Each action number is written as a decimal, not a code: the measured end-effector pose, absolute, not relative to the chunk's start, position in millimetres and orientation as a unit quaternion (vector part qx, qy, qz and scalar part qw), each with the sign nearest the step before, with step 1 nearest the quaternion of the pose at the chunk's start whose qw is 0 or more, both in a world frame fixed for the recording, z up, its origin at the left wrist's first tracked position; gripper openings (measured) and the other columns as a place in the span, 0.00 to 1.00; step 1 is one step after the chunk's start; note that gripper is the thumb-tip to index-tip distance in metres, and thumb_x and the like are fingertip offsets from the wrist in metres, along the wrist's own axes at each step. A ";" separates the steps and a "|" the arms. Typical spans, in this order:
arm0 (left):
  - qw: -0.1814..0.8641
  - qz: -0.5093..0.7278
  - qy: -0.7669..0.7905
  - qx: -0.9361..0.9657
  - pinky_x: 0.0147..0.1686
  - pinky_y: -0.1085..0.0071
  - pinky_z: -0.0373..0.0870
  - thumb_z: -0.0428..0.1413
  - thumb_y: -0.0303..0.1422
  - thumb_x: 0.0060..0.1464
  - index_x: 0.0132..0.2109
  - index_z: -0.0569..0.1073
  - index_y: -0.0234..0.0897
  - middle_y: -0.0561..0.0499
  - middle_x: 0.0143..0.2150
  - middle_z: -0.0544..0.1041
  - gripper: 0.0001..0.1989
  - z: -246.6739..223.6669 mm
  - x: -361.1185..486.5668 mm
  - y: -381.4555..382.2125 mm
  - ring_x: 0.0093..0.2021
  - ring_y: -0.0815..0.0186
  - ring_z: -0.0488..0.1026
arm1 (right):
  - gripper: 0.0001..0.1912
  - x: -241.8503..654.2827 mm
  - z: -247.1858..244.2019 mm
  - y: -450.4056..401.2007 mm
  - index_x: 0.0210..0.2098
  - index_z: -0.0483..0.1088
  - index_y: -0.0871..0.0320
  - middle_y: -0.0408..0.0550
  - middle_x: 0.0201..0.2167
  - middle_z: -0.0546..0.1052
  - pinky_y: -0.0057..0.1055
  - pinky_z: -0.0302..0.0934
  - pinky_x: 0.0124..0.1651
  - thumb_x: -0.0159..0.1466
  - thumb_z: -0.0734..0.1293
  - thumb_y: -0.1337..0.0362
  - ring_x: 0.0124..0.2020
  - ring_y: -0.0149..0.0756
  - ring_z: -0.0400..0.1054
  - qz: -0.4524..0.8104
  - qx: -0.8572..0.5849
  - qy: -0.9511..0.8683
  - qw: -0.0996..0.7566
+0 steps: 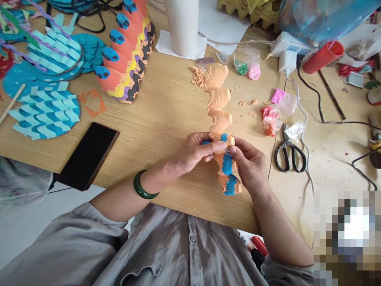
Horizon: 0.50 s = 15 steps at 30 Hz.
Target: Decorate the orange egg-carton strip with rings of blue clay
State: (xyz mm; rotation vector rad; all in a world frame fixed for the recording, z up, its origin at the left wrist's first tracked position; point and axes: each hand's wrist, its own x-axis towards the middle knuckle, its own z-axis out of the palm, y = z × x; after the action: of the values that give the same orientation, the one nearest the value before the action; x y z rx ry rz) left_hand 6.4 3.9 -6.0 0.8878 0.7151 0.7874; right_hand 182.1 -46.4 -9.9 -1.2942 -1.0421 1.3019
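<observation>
L hand [196, 153] & R hand [247, 165] both clenched on orange-crusted segmented strip [219, 121], blue patches on its end below the grip, rest sticking out beyond the grip over wood table [166, 123]. Right of grip: black-handled scissors [286, 147], pink-filled plastic bag [278, 96]. Left of grip: black phone [87, 155]. Beyond grip: white paper roll [182, 24].
</observation>
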 end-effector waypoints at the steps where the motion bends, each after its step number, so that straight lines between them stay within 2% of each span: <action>1: 0.768 0.366 0.329 0.410 0.22 0.73 0.55 0.70 0.44 0.52 0.31 0.78 0.35 0.55 0.24 0.68 0.16 -5.9 7.2 3.6 0.23 0.75 0.61 | 0.21 182.3 -10.0 -46.5 0.48 0.81 0.49 0.46 0.47 0.86 0.40 0.77 0.50 0.60 0.77 0.45 0.48 0.43 0.82 0.538 -0.536 -0.426 0.491; 5: 0.757 0.368 0.340 0.420 0.20 0.74 0.55 0.72 0.45 0.48 0.32 0.77 0.35 0.55 0.25 0.71 0.19 -7.7 9.2 3.5 0.22 0.76 0.60 | 0.19 183.2 -8.3 -46.9 0.47 0.82 0.48 0.44 0.46 0.86 0.36 0.75 0.48 0.61 0.77 0.47 0.46 0.41 0.81 0.554 -0.544 -0.402 0.486; 8: 0.732 0.358 0.369 0.446 0.19 0.73 0.53 0.71 0.46 0.49 0.30 0.75 0.35 0.56 0.23 0.68 0.20 -9.9 8.6 3.8 0.21 0.76 0.59 | 0.19 183.3 -6.6 -46.7 0.45 0.83 0.48 0.43 0.44 0.86 0.36 0.74 0.47 0.60 0.78 0.46 0.44 0.40 0.81 0.567 -0.549 -0.377 0.485; 15: 0.693 0.369 0.389 0.482 0.24 0.73 0.56 0.72 0.47 0.47 0.28 0.73 0.35 0.57 0.23 0.66 0.22 -7.1 9.5 3.4 0.25 0.75 0.60 | 0.19 178.6 -7.0 -46.2 0.40 0.81 0.49 0.44 0.39 0.86 0.37 0.75 0.44 0.56 0.80 0.45 0.40 0.40 0.81 0.558 -0.555 -0.352 0.507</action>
State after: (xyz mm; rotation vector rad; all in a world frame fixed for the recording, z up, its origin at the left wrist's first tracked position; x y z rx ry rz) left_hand 9.5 3.4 -7.1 1.0753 0.8681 0.8240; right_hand 178.6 -46.2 -7.0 -1.3375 -0.8478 1.3459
